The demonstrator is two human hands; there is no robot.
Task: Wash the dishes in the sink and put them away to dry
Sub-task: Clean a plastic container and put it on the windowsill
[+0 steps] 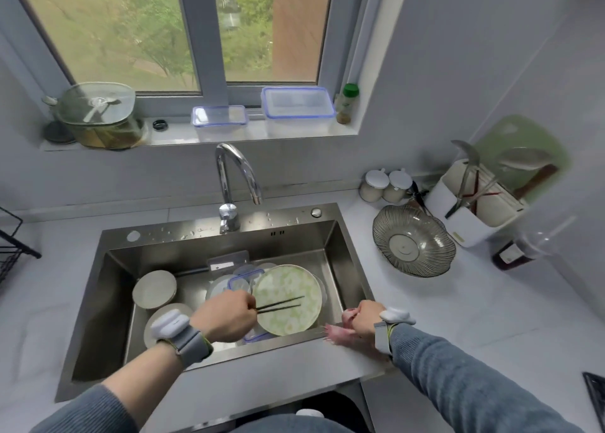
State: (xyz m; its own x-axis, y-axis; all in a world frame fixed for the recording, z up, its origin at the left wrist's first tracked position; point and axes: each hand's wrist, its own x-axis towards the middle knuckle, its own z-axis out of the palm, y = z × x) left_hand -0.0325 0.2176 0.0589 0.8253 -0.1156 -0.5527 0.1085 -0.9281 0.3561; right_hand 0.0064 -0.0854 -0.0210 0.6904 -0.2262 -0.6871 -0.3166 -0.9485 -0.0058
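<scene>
My left hand [226,316] grips a pair of dark chopsticks [280,304] over the steel sink [108,301]; their tips point right across a large green-patterned plate [288,298]. My right hand [365,319] holds a pink cloth [340,331] at the sink's front right rim. In the basin lie a small round dish [154,289], a white plate [157,318] partly under my left wrist, and a blue-rimmed plastic lid [240,280] among other plates.
The faucet [234,177] arches over the basin's back. On the right counter stand a ribbed glass bowl [413,241], a white utensil holder [474,203] and two lidded jars [386,185]. Plastic containers [296,110] and a glass pot [98,115] line the windowsill. A black wire rack [13,246] stands far left.
</scene>
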